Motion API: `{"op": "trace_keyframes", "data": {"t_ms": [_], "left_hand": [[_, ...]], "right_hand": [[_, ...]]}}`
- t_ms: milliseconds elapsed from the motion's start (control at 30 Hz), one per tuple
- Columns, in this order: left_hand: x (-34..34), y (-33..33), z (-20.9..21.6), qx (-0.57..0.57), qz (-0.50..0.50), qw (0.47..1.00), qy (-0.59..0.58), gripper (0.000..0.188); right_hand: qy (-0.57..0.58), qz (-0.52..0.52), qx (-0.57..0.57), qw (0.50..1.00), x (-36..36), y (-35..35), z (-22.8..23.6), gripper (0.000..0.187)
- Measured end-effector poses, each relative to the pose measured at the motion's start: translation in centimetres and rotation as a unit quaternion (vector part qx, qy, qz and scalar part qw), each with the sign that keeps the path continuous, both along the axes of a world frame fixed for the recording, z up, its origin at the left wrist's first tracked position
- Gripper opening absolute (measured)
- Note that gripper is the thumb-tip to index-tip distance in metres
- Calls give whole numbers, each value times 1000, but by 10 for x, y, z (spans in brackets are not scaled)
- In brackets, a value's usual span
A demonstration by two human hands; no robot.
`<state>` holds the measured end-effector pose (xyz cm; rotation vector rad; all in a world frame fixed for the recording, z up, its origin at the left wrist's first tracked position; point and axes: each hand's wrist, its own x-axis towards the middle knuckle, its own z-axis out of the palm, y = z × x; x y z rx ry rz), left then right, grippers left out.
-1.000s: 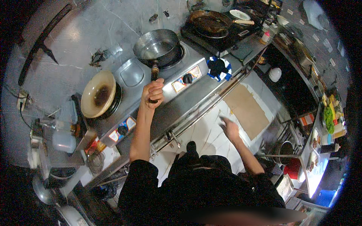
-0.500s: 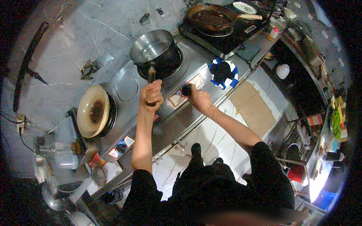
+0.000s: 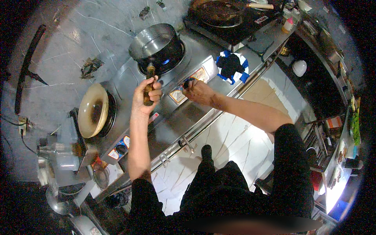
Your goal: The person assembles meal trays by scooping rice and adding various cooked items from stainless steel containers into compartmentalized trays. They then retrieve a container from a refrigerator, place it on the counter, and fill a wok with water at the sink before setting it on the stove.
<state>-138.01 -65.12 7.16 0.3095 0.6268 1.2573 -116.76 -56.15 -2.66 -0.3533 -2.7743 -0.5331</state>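
My left hand point(image 3: 144, 94) is closed round the dark handle of a silver saucepan point(image 3: 154, 41). The pan is tilted over the back burner point(image 3: 178, 58) of a steel gas stove, and it looks empty inside. A small blue flame point(image 3: 166, 62) shows at the burner beneath it. On the stove's front panel, my right hand point(image 3: 200, 93) has its fingers closed on a black control knob point(image 3: 188, 81); they partly cover it. To the left, a cream frying pan with a browned middle point(image 3: 93, 111) leans on the other burner.
A black cloth point(image 3: 230, 65) lies on a blue and white one right of the stove. Behind stands a black cooktop with a large brown pan point(image 3: 219, 13). A second knob point(image 3: 121, 149), plastic containers point(image 3: 66, 156) and a ladle point(image 3: 58, 203) are at left.
A blue flame has appeared under the saucepan. My right hand has turned on the knob, and the grip of my left hand on the handle has loosened and shifted. The whole view has shifted slightly.
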Motion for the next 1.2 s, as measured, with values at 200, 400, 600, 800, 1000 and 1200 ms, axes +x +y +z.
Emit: {"op": "trace_keyframes", "data": {"t_ms": [200,400,600,800,1000,1200], "left_hand": [[1,1,18,-39,31,935,352,29],[-14,-18,26,-74,66,859,503,31],[32,-10,43,-100,80,706,696,39],[24,-3,34,-67,96,627,770,35],[27,-8,32,-78,100,597,792,40],[34,-35,27,111,203,166,959,44]], "right_hand": [[32,-94,-3,995,10,1,-14,17],[177,-138,-168,960,62,-69,7,29],[159,-150,-390,894,135,-149,-69,30],[112,-240,-505,821,169,-229,-216,29],[-38,-266,-563,782,201,-254,-226,26],[367,-118,-252,888,135,-108,-89,20]]}}
